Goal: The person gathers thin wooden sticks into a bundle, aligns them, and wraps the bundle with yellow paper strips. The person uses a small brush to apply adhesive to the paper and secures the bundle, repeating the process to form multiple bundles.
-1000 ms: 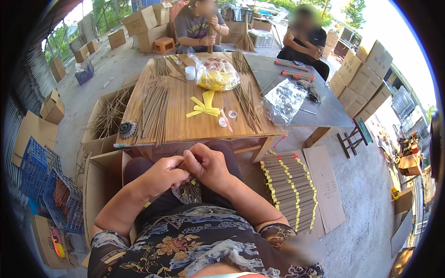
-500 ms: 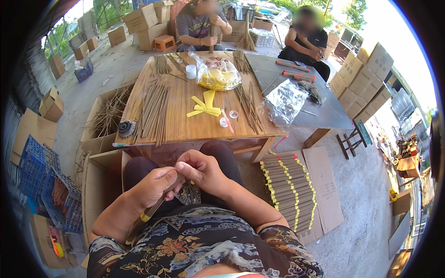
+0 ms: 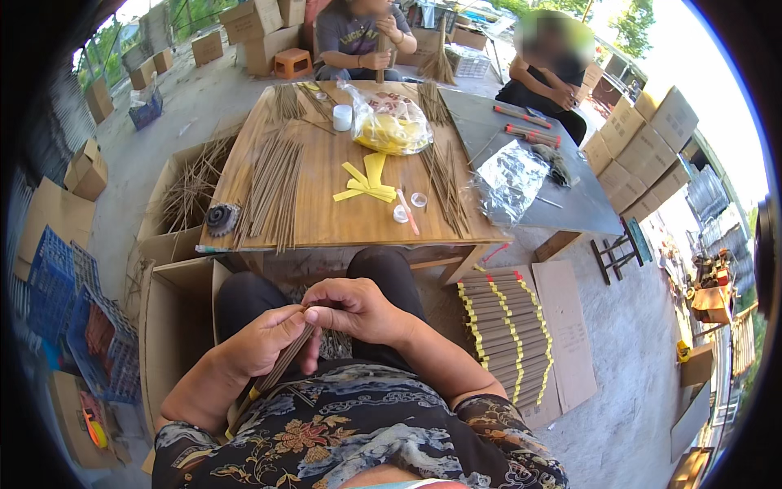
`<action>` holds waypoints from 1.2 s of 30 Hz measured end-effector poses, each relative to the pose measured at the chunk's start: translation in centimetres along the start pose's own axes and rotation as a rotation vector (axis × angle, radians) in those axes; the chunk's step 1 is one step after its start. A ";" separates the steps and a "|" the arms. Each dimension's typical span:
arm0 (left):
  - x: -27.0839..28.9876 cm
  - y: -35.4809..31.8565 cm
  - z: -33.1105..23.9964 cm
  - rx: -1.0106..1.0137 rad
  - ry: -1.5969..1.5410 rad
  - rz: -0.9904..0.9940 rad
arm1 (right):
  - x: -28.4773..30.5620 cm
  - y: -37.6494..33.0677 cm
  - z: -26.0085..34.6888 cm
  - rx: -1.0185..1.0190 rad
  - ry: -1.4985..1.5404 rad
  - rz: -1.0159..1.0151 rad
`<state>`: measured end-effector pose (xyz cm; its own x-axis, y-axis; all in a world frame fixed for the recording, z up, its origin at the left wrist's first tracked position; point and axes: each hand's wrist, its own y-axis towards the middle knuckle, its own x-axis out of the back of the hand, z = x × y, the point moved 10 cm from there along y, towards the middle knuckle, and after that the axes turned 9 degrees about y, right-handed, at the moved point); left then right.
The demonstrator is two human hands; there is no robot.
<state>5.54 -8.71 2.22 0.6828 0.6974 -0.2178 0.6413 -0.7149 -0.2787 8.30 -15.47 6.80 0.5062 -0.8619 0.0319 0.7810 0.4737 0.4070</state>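
Observation:
Over my lap, my left hand (image 3: 273, 332) is wrapped round a slanting bundle of thin brown incense sticks (image 3: 285, 359). A yellow band (image 3: 254, 394) circles its lower part, near my floral shirt. At the bundle's upper end, my right hand (image 3: 356, 311) pinches the stick tips between thumb and bent fingers. Its fingers partly hide the tips. Beyond my knees, loose sticks (image 3: 273, 187) lie in rows on the wooden table (image 3: 334, 228), with yellow paper strips (image 3: 366, 181) near the middle.
Open cardboard boxes stand at my left, one holding loose sticks (image 3: 191, 183). Banded bundles (image 3: 505, 334) lie on cardboard at right. The table carries a plastic bag (image 3: 391, 130), a white jar (image 3: 342, 118) and a dark gear (image 3: 221, 218). Two people sit beyond; one grips sticks (image 3: 381, 61).
My right hand has shifted slightly left over the bundle's tip, and its fingers are more bent over it. The seated person across the table has moved their hands along the upright sticks.

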 end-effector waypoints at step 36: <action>16.0 -2.0 3.3 0.009 -0.038 -0.433 | 6.8 7.2 -21.5 -0.341 -1.094 0.044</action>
<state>14.04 4.10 -3.77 0.3377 0.9344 -0.1135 0.8627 -0.3555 -0.3597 25.21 -14.07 -9.71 0.0769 -0.4603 0.8844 0.9136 0.3877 0.1224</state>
